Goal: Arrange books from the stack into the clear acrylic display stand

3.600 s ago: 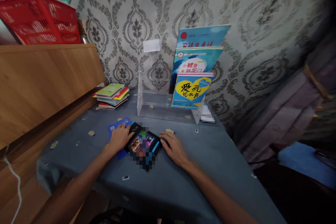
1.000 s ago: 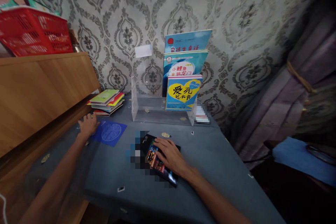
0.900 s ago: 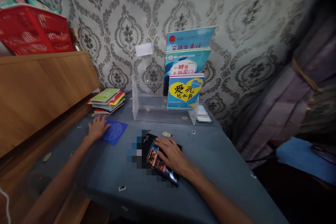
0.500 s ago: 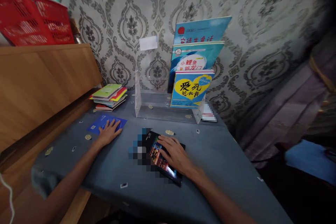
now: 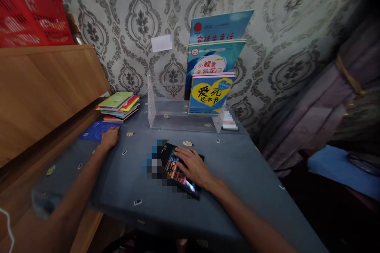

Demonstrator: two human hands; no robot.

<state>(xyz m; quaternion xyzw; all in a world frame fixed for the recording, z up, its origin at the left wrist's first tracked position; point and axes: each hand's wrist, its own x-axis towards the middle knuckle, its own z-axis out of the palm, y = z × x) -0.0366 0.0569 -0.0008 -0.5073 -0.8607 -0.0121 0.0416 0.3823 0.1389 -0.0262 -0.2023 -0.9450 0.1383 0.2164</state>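
A thin blue book lies on the table's left side, close to the wooden panel. My left hand is at its near right edge, fingers bent and closed at the cover; the fingertips are partly hidden. On the middle of the table rests a dark book with colourful pictures on its cover, partly blurred out by pixels. My right hand lies flat across it, fingers stretched out. Just beyond the blue book is a stack of books with a green one on top.
A clear acrylic stand holds several books at its right, a yellow-and-blue one in front. Against the left side rises a wooden panel with a red basket above. A patterned wall is behind; a curtain hangs right.
The blue book has shifted left toward the wooden panel together with my left hand, whose spread fingers have drawn in. My right hand stays on the dark book. The view has moved slightly.
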